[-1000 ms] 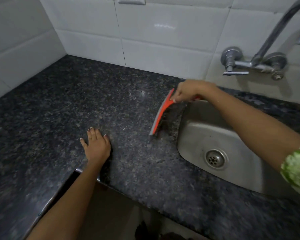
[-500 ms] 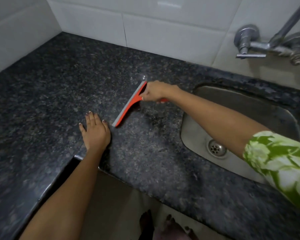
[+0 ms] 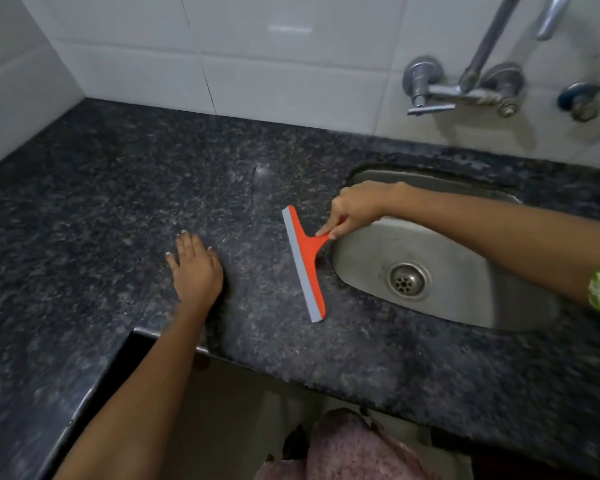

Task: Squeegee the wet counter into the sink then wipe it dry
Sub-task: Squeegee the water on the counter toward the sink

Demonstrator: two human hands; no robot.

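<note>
An orange squeegee (image 3: 303, 265) with a grey rubber blade lies against the dark speckled granite counter (image 3: 118, 209), just left of the steel sink (image 3: 465, 292). My right hand (image 3: 355, 209) grips its short orange handle at the sink's left rim. The blade runs from upper left to lower right, roughly along the sink edge. My left hand (image 3: 196, 271) rests flat on the counter with fingers apart, a hand's width left of the blade. A faint water streak (image 3: 257, 181) shows on the counter behind the squeegee.
White wall tiles rise behind the counter and at the left. A chrome wall tap (image 3: 465, 88) with a spout hangs above the sink. The drain (image 3: 407, 280) sits in the sink's middle. The counter's front edge has a notch (image 3: 136, 336) below my left arm.
My right hand has pulled the squeegee from beside my left hand rightward to the sink's left rim, and the blade has swung the other way. My left hand has stayed put.
</note>
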